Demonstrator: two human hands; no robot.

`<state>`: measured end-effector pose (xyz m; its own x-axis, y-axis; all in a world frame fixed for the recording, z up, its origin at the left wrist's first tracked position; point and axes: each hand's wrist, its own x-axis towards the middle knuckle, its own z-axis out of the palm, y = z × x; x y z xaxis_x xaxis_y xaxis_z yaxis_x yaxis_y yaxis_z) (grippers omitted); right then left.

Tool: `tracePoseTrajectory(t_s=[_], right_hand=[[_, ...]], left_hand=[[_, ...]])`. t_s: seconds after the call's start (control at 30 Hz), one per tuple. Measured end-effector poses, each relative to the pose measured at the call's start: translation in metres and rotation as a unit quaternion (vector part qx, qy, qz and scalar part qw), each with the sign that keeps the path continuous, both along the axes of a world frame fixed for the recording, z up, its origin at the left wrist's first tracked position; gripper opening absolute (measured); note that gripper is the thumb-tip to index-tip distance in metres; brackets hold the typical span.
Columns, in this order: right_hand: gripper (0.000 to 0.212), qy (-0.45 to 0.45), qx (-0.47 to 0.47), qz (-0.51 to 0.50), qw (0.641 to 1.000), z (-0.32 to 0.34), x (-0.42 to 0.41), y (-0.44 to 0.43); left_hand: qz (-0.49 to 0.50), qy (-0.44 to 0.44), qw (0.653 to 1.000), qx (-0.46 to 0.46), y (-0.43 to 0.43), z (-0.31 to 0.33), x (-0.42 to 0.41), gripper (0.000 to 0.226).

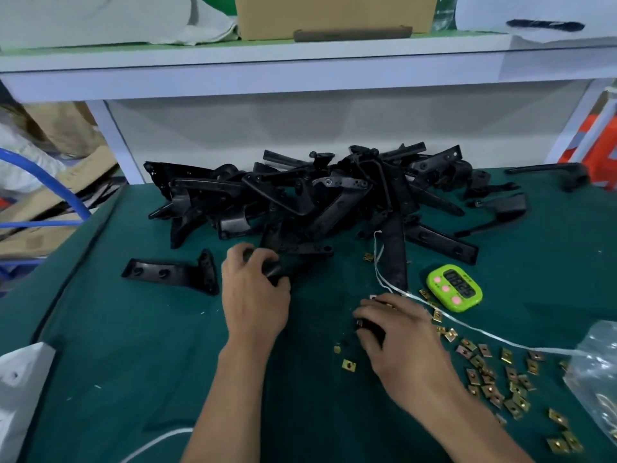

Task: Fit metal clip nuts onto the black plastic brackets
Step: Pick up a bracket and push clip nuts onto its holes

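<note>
Brackets (317,198) are heaped at the back of the surface (133,362), my left hand (255,295) grips one bracket (283,265) at the front, my right hand (397,332) curls round a small dark part (371,329) beside the clip nuts (494,372), so a sloppy pinch could flick one under the heap.

What we can't make out, approx.

Our left hand (255,295) wraps the near end of a black bracket (277,269), so that end's hidden. Our right hand (397,332) covers a small dark piece (369,325); can't tell what it is, or whether we grip it. Digits on the timer (454,287) too blurred to read. The plastic bag (597,372) is cut off at rt edge, the cardboard box (334,15) at top. The clip nuts (494,379) are too small for detail.
</note>
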<state>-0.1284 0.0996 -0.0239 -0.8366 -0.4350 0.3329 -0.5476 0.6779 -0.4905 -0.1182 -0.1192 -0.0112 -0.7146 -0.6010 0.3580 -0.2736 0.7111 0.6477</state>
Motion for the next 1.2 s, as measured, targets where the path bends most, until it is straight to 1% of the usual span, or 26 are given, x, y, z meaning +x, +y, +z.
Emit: tracePoseTrajectory(t_s=[0.03,0.1,0.13,0.2,0.33,0.37,0.43,0.47,0.53,0.57,0.6,0.63,0.7,0.73,0.77,0.8,0.83,0.87,0.93,0.97,1.03,1.07,1.1,1.13,1.17,1.2], right_hand=[[0.024,0.005,-0.005,-0.005,1.000,0.000,0.000,0.000],[0.025,0.012,-0.010,-0.006,1.000,0.002,0.001,-0.001],[0.023,0.016,-0.011,-0.002,1.000,0.003,0.001,-0.001],[0.021,0.030,-0.009,0.010,0.999,0.003,0.000,-0.001],[0.025,0.024,-0.018,0.004,1.000,0.004,0.001,-0.004],[0.025,0.023,-0.019,0.002,1.000,0.004,0.001,-0.004],[0.020,0.007,-0.021,0.005,1.000,0.004,0.003,-0.003],[0.015,0.003,-0.021,0.010,1.000,0.004,0.003,-0.002],[0.010,-0.006,-0.003,0.017,1.000,0.003,0.001,-0.002],[0.013,-0.015,0.008,0.015,1.000,0.002,0.000,-0.003],[0.017,-0.027,0.005,0.009,1.000,0.002,-0.002,-0.003],[0.019,-0.040,-0.019,-0.006,0.999,0.004,-0.003,-0.004],[0.028,-0.062,-0.116,-0.040,0.990,0.010,-0.002,-0.004],[0.038,-0.078,-0.173,-0.038,0.981,0.014,-0.001,-0.004],[0.047,-0.109,-0.232,-0.016,0.966,0.018,0.001,-0.003],[0.052,-0.148,-0.285,0.012,0.947,0.021,0.002,-0.002],[0.052,-0.178,-0.319,0.036,0.930,0.023,0.002,0.000],[0.045,-0.187,-0.326,0.055,0.925,0.025,0.003,0.001],[0.023,-0.147,-0.283,0.082,0.944,0.030,0.007,0.000],[0.020,-0.123,-0.256,0.097,0.954,0.032,0.009,0.000],[0.028,-0.084,-0.218,0.121,0.965,0.037,0.013,-0.002],[0.027,-0.083,-0.208,0.131,0.966,0.041,0.014,-0.003],[0.022,-0.100,-0.204,0.147,0.963,0.046,0.014,-0.003],[0.014,-0.127,-0.203,0.163,0.957,0.052,0.014,-0.001],[0.008,-0.142,-0.198,0.163,0.956,0.056,0.013,0.002],[0.008,-0.135,-0.186,0.143,0.963,0.059,0.011,0.007]], left_hand=[[-0.012,0.014,1.000,0.015,0.004,0.001,0.000,0.044],[-0.062,0.017,0.998,0.018,0.010,0.000,-0.003,0.061],[-0.084,-0.008,0.996,-0.013,0.012,-0.002,-0.004,0.069],[-0.084,-0.068,0.989,-0.097,0.018,-0.005,-0.006,0.070],[-0.025,-0.074,0.986,-0.148,0.025,0.002,-0.016,0.059],[-0.031,-0.086,0.982,-0.164,0.024,0.004,-0.019,0.056],[-0.045,-0.092,0.975,-0.197,0.022,0.012,-0.023,0.038],[-0.048,-0.071,0.976,-0.200,0.021,0.017,-0.023,0.030],[-0.059,0.012,0.980,-0.187,0.021,0.029,-0.018,0.019],[-0.063,0.057,0.983,-0.161,0.023,0.036,-0.014,0.016],[-0.070,0.098,0.987,-0.110,0.025,0.043,-0.009,0.014],[-0.087,0.130,0.987,-0.025,0.029,0.048,-0.002,0.015],[-0.125,0.163,0.964,0.167,0.040,0.051,0.013,0.026],[-0.136,0.161,0.951,0.228,0.044,0.049,0.021,0.034],[-0.146,0.147,0.940,0.272,0.046,0.045,0.029,0.041],[-0.155,0.131,0.927,0.315,0.048,0.040,0.036,0.045],[-0.164,0.115,0.910,0.362,0.047,0.035,0.043,0.046],[-0.176,0.108,0.887,0.413,0.045,0.030,0.048,0.045],[-0.205,0.112,0.834,0.499,0.040,0.021,0.056,0.040],[-0.216,0.112,0.817,0.523,0.039,0.018,0.059,0.040],[-0.241,0.112,0.791,0.551,0.042,0.016,0.061,0.035],[-0.254,0.113,0.779,0.562,0.043,0.014,0.061,0.031],[-0.265,0.115,0.775,0.562,0.045,0.015,0.061,0.025],[-0.268,0.115,0.788,0.543,0.047,0.016,0.060,0.017],[-0.256,0.106,0.822,0.498,0.049,0.016,0.060,0.007],[-0.230,0.083,0.872,0.424,0.051,0.013,0.060,0.013]])
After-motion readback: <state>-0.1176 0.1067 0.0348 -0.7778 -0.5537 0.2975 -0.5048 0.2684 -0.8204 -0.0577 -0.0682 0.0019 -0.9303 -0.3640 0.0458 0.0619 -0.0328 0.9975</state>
